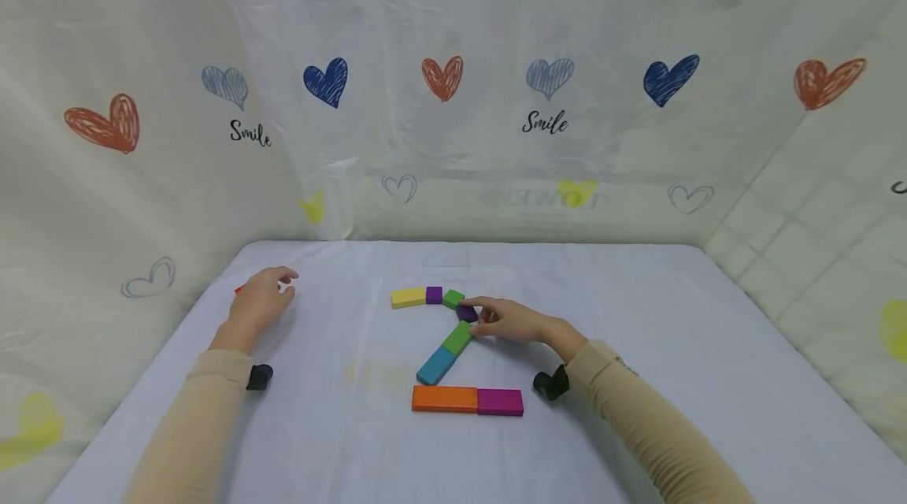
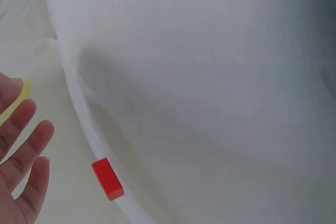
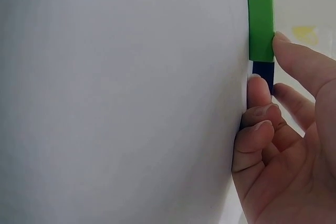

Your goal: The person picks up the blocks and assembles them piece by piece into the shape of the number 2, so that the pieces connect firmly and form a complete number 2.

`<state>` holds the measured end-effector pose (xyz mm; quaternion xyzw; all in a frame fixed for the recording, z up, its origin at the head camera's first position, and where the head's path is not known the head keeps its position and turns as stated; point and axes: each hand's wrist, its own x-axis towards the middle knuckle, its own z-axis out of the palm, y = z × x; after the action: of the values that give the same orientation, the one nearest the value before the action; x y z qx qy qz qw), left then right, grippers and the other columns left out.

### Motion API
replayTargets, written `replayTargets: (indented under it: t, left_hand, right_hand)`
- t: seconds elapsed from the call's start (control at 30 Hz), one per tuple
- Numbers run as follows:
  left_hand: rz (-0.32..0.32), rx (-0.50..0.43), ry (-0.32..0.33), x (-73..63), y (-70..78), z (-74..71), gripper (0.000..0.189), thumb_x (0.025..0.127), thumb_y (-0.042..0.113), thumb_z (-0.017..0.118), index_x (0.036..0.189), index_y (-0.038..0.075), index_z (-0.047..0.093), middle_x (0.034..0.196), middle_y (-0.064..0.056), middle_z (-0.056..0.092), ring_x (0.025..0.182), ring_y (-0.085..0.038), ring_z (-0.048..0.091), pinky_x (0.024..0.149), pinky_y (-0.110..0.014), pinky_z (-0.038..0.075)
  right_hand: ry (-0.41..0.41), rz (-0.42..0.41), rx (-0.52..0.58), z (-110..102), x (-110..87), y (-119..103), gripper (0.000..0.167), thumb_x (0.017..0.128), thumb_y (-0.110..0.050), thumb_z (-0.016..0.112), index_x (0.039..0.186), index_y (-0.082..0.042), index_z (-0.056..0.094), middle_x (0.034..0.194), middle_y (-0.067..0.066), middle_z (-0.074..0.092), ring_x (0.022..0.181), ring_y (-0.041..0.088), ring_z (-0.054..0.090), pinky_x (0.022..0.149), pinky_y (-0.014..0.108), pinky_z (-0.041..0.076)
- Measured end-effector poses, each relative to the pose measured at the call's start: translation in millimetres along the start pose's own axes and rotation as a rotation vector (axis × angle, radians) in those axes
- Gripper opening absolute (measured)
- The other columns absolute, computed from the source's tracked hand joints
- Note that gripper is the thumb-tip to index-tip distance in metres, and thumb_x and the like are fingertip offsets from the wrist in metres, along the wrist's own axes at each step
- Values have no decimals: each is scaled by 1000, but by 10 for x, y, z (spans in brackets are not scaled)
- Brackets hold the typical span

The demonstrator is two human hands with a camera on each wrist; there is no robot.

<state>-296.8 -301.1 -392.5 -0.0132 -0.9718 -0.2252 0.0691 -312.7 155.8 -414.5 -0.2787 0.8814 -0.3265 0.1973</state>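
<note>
My left hand [image 1: 260, 301] hovers at the table's left side, fingers loosely bent and holding nothing. Partly hidden behind it is a red block [image 1: 238, 289], which the left wrist view shows whole, apart from the fingers [image 2: 32, 140]. At the middle, my right hand [image 1: 513, 320] has its fingertips around a dark purple block [image 1: 466, 313] in a curved row. The thumb touches the side of a long green block [image 3: 261, 19]. A blue block [image 1: 435, 366] continues the slanted line. Above the curve are a small green block [image 1: 453, 298], a purple block [image 1: 434, 295] and a yellow block [image 1: 409, 298].
Nearer the front, an orange block [image 1: 444, 399] and a magenta block [image 1: 500, 402] lie end to end. All rests on a white-covered table [image 1: 319, 441]. A pale curtain with printed hearts [image 1: 442, 79] hangs behind it.
</note>
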Motion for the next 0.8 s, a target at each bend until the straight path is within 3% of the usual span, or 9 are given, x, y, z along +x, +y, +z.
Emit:
replayTargets:
  t: [0.27, 0.53, 0.63, 0.8]
  left_hand:
    - [-51, -8, 40, 9, -294, -196, 37, 99, 11, 54, 132, -4, 60, 130, -29, 58, 110, -46, 59, 85, -58, 49]
    - [-30, -25, 61, -10, -357, -303, 37, 96, 9, 54, 129, -6, 60, 126, -30, 59, 105, -44, 59, 84, -56, 48]
    - [-45, -21, 40, -22, -376, -318, 39, 96, 8, 55, 131, -9, 57, 129, -33, 56, 110, -48, 56, 89, -59, 47]
    - [-110, 25, -74, -30, -416, -318, 47, 98, 10, 56, 140, -10, 50, 136, -40, 48, 118, -54, 49, 98, -64, 44]
  right_hand:
    - [0, 1, -14, 3, 3, -1, 57, 101, -26, 67, 153, -14, 47, 103, 1, 59, 92, 18, 54, 80, 33, 45]
    - [6, 11, -16, 6, -6, -10, 57, 101, -27, 67, 153, -15, 48, 104, 1, 58, 93, 19, 53, 79, 34, 45]
    - [4, 16, -12, 9, -7, -15, 56, 101, -27, 67, 152, -15, 48, 104, 1, 58, 94, 19, 53, 79, 34, 45]
    - [4, 17, -15, 12, -9, -17, 56, 101, -26, 67, 152, -15, 48, 104, 1, 58, 94, 19, 53, 79, 34, 45]
